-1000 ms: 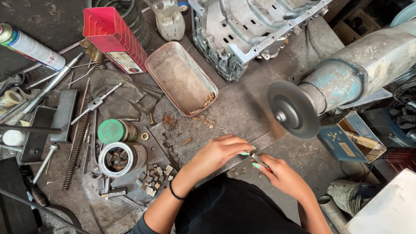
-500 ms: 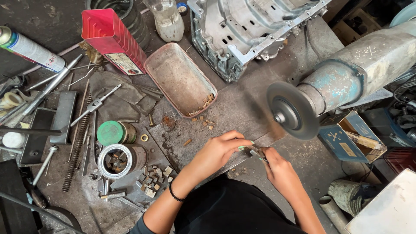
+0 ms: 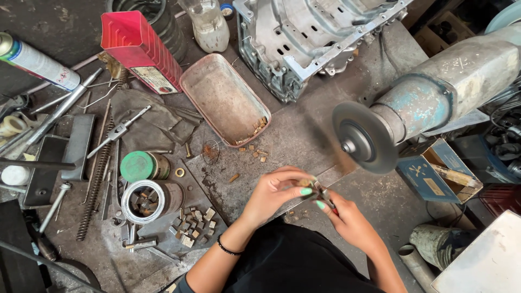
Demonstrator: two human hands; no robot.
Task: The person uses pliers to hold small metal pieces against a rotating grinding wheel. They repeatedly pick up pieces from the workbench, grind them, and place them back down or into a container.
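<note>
Holding a small metal piece (image 3: 308, 183) between the fingertips of the left hand (image 3: 274, 194), just beside the right hand (image 3: 347, 220), which is gripping pliers (image 3: 324, 194) against it. Sitting just beyond the right hand, a grey grinding wheel (image 3: 364, 138) on a blue-grey motor (image 3: 434, 92). Lying beyond the left hand, an oblong metal tray (image 3: 222, 97); resting well to its left, an open tin (image 3: 145, 201) of small parts.

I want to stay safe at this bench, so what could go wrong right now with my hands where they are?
1. Both bare hands, the left hand and right hand, work a small metal piece just below the grinder wheel; a slip could likely bring fingers against it.
2. The piece is tiny and could drop among the loose metal bits on the cluttered bench.
</note>
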